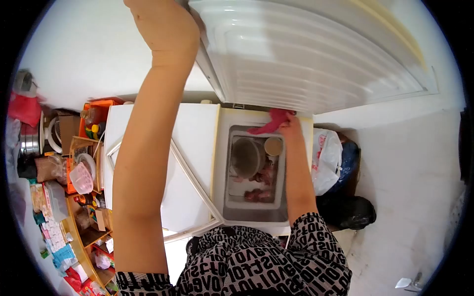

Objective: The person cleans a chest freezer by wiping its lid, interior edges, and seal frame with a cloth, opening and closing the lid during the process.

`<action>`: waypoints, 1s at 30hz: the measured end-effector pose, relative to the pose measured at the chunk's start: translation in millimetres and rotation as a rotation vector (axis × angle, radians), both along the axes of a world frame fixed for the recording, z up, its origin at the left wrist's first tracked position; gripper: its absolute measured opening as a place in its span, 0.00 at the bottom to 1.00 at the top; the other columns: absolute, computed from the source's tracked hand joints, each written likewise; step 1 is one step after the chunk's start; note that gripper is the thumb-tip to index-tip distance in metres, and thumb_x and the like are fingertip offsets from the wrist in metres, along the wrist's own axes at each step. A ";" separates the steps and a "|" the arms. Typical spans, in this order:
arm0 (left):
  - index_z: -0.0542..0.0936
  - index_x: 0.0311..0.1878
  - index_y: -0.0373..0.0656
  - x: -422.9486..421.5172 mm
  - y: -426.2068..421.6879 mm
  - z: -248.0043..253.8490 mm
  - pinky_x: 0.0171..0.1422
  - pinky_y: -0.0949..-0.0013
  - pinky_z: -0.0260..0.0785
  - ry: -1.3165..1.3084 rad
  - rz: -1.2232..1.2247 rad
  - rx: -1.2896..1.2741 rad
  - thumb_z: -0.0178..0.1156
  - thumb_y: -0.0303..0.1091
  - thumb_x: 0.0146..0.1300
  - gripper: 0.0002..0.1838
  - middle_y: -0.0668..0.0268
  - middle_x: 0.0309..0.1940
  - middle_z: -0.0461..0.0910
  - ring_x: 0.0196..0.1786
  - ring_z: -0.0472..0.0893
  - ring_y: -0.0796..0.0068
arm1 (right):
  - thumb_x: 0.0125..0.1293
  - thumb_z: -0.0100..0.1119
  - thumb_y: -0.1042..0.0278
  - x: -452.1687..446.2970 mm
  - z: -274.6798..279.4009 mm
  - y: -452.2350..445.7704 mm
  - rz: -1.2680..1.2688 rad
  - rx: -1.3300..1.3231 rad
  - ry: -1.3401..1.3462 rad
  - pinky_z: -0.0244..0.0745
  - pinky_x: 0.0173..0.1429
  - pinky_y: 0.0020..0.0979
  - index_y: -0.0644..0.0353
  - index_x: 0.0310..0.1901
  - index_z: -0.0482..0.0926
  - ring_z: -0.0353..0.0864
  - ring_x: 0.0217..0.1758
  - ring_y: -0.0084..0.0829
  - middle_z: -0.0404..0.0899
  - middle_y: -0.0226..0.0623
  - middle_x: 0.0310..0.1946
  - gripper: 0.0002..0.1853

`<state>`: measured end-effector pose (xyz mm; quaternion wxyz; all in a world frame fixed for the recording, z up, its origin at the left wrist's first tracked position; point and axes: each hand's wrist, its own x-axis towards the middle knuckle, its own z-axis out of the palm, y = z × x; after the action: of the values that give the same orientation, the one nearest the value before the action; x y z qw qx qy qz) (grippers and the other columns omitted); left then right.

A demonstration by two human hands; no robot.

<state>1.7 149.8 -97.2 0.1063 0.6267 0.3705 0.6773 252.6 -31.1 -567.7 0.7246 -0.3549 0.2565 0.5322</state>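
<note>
My right hand is closed on a red cloth at the back rim of an open chest freezer. Up at the top edge, my left hand is against the side of the raised white lid; its fingers are out of frame. Inside the freezer compartment sit a round grey pot and a smaller round container with a tan top. Reddish-brown lumps that look like meat lie nearer me on the pale floor of the compartment.
Left of the compartment is the freezer's other white lid, with a loose pale strip across it. A white plastic bag and a black bag stand at the right. Crowded wooden shelves line the left.
</note>
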 end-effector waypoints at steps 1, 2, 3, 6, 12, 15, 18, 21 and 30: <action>0.63 0.53 0.34 2.5 -3.4 2.8 0.48 0.73 0.66 -0.024 0.000 -0.012 0.38 0.39 0.70 0.18 0.64 0.37 0.66 0.39 0.66 0.73 | 0.65 0.52 0.69 18.1 28.6 -24.4 -0.050 -0.034 -0.001 0.47 0.12 0.18 0.51 0.33 0.72 0.63 0.16 0.20 0.73 0.27 0.24 0.03; 0.63 0.53 0.34 3.2 -3.7 3.5 0.48 0.73 0.66 -0.030 -0.006 -0.018 0.38 0.39 0.70 0.18 0.64 0.37 0.66 0.39 0.66 0.73 | 0.66 0.51 0.69 35.5 52.7 -44.6 -0.096 -0.058 -0.009 0.47 0.12 0.17 0.51 0.34 0.72 0.64 0.16 0.20 0.74 0.27 0.25 0.03; 0.64 0.49 0.35 5.8 -4.6 5.4 0.45 0.74 0.65 -0.215 -0.158 -0.147 0.38 0.41 0.70 0.17 0.65 0.35 0.66 0.37 0.66 0.74 | 0.67 0.50 0.68 54.4 75.4 -64.4 -0.137 -0.069 -0.012 0.47 0.12 0.16 0.51 0.34 0.73 0.65 0.16 0.19 0.75 0.27 0.26 0.03; 0.66 0.40 0.38 12.4 -13.0 15.6 0.40 0.74 0.64 -0.479 -0.287 -0.286 0.38 0.45 0.69 0.17 0.68 0.32 0.65 0.33 0.65 0.75 | 0.69 0.46 0.65 79.9 110.1 -86.2 -0.225 -0.044 -0.007 0.46 0.11 0.16 0.49 0.34 0.73 0.65 0.13 0.19 0.76 0.26 0.25 0.06; 0.65 0.35 0.43 12.9 -17.0 21.6 0.39 0.74 0.63 -0.603 -0.388 -0.393 0.40 0.48 0.67 0.17 0.70 0.31 0.64 0.33 0.64 0.76 | 0.68 0.46 0.68 19.6 108.3 -46.1 -0.200 -0.079 -0.139 0.47 0.12 0.17 0.46 0.37 0.72 0.63 0.15 0.19 0.73 0.24 0.24 0.05; 0.64 0.34 0.43 13.5 -13.0 19.7 0.41 0.74 0.62 -0.640 -0.438 -0.351 0.40 0.48 0.67 0.16 0.70 0.31 0.63 0.33 0.63 0.76 | 0.68 0.44 0.68 -18.6 91.6 -9.5 -0.251 -0.143 -0.066 0.52 0.20 0.21 0.36 0.44 0.73 0.64 0.27 0.19 0.75 0.18 0.40 0.10; 0.64 0.33 0.42 16.0 -13.0 16.9 0.44 0.74 0.62 -0.605 -0.399 -0.265 0.40 0.46 0.68 0.16 0.70 0.30 0.63 0.35 0.63 0.76 | 0.67 0.44 0.71 -64.0 120.9 18.2 -0.222 -0.182 -0.076 0.50 0.20 0.20 0.37 0.46 0.73 0.62 0.26 0.19 0.77 0.19 0.43 0.13; 0.67 0.37 0.39 5.7 2.1 4.0 0.48 0.74 0.63 -0.380 -0.274 -0.208 0.38 0.41 0.69 0.15 0.68 0.33 0.66 0.38 0.64 0.77 | 0.64 0.48 0.75 -103.8 114.1 47.7 -0.185 -0.136 0.056 0.50 0.19 0.21 0.42 0.38 0.73 0.60 0.24 0.19 0.74 0.20 0.32 0.10; 0.67 0.56 0.34 20.6 -21.7 15.9 0.62 0.65 0.60 -0.786 -0.846 -0.190 0.46 0.39 0.68 0.20 0.55 0.49 0.72 0.54 0.70 0.61 | 0.65 0.53 0.71 -173.9 122.1 108.7 0.100 -0.027 0.310 0.51 0.15 0.18 0.45 0.30 0.71 0.55 0.15 0.18 0.63 0.21 0.21 0.07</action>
<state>22.3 128.2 -81.3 0.5525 0.4094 0.0798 0.7216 78.7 77.7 -445.5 0.6440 -0.2906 0.3544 0.6125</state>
